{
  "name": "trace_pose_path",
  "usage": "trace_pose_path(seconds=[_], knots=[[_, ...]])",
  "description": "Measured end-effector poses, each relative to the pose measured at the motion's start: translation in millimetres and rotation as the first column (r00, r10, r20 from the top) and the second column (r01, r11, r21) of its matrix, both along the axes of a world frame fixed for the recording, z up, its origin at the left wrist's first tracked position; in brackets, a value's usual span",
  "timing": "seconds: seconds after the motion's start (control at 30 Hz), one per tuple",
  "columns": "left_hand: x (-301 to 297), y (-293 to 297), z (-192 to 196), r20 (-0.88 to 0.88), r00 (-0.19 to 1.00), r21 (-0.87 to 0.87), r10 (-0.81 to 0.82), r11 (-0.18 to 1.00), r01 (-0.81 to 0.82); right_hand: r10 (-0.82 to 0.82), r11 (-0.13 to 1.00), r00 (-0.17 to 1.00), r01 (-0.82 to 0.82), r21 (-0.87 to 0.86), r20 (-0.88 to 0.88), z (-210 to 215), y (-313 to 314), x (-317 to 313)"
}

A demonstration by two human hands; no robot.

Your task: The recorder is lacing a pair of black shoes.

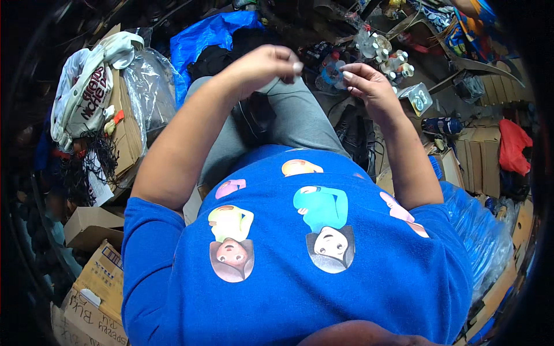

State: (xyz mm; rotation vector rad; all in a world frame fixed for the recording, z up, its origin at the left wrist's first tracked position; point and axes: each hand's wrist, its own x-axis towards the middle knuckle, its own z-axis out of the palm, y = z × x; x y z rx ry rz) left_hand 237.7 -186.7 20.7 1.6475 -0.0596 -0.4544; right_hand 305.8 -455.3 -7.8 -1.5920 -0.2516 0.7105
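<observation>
Left hand: raised over grey trousers, fingers curled; whether they grasp anything, I cannot tell. Right hand: apart from it, fingers bent, grip likewise unclear. Clear bottles: nearest the right fingers. Dark item: between the trouser legs.

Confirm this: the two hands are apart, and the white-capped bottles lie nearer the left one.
Wrong on the side: the head view shows the white-capped bottles nearer the right hand than the left hand. The two hands are apart.
</observation>
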Motion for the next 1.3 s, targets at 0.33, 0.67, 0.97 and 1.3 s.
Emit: trace_pose_path(seconds=[0.33, 0.67, 0.97, 1.3], knots=[[57, -46, 89, 0.248, 0.966, 0.363, -0.072, 0.932, -0.024, 0.364, 0.865, 0.93, -0.355, 0.354, 0.043, 36, 52, 3], [3, -1, 22, 0.175, 0.985, 0.035, 0.01, 0.999, -0.016, 0.39, 0.913, 0.918, -0.396, 0.101, 0.076, 68, 4, 21], [-3, -24, 19, 0.137, 0.921, -0.396, 0.365, 0.872, -0.287, -0.164, 0.944, 0.873, 0.004, 0.331, 0.459, 64, 58, 15], [-12, 13, 25, -0.388, 0.788, -0.863, 0.478, 0.111, -0.493, -0.207, 0.824, 0.878, 0.394, 0.406, -0.432, 3, 33, -33]])
